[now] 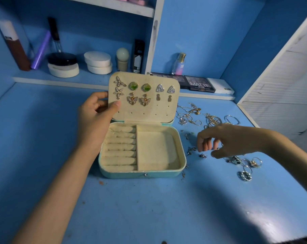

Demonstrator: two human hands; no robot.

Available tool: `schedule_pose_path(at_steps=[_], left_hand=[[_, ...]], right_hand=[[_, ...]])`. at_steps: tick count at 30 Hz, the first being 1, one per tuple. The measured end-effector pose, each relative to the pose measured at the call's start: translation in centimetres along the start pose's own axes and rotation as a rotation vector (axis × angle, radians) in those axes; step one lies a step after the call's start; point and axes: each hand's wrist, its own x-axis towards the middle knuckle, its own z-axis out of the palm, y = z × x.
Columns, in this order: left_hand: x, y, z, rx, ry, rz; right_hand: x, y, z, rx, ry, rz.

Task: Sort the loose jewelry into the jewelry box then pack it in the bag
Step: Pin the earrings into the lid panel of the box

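Nearest is the bare blue table (149, 208). On it stands the jewelry box (144, 175), open, light green outside and cream inside. Its left part has soft rolls, its right part is one flat compartment, and both hold nothing.

To the right of the box some rings (245, 176) lie loose on the table. A little farther, the right hand (225, 141) hangs just above a few small earrings (203, 155) scattered beside the box. Its fingers are bent downward and the thumb is close to them; I cannot tell if it has hold of something.

The left hand (94, 118) grips the left edge of the lid (149, 111), thumb on the inner side and fingers behind. The lid stands upright. Five pairs of earrings (133, 85) are pinned in its inner side, in two rows.

Behind the right hand a heap of thin chains (191, 115) and bangles lies tangled on the table.

Farthest, on a low shelf, stand white round jars (98, 62), a small bottle (179, 64) and a dark flat makeup palette (200, 84).
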Motion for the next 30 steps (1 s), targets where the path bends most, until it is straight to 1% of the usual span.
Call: schedule_pose_path(at_steps=[2, 7, 12, 15, 21, 26, 30], left_hand=[[0.0, 0.1, 0.0, -0.008, -0.001, -0.001], [0.0, 0.1, 0.1, -0.002, 0.009, 0.0], [-0.1, 0.2, 0.1, 0.008, 0.013, -0.004], [-0.1, 0.2, 0.1, 0.012, 0.014, -0.003], [-0.1, 0.3, -0.1, 0.016, 0.003, -0.009], [0.0, 0.4, 0.0, -0.004, 0.024, -0.023], [0.0, 0.3, 0.1, -0.007, 0.041, -0.037]], right_hand=[[0.1, 0.1, 0.2, -0.003, 0.012, -0.002], [0.5, 0.0, 0.3, 0.078, 0.143, 0.028], [0.7, -0.5, 0.3, 0.155, 0.356, -0.022], [1.2, -1.4, 0.1, 0.213, 0.446, -0.069], [2.4, -4.4, 0.0, 0.474, 0.565, -0.141], [4.9, -7.7, 0.6, 0.734, 0.574, -0.238], [7.2, -9.9, 1.2, 0.804, 0.626, -0.278]])
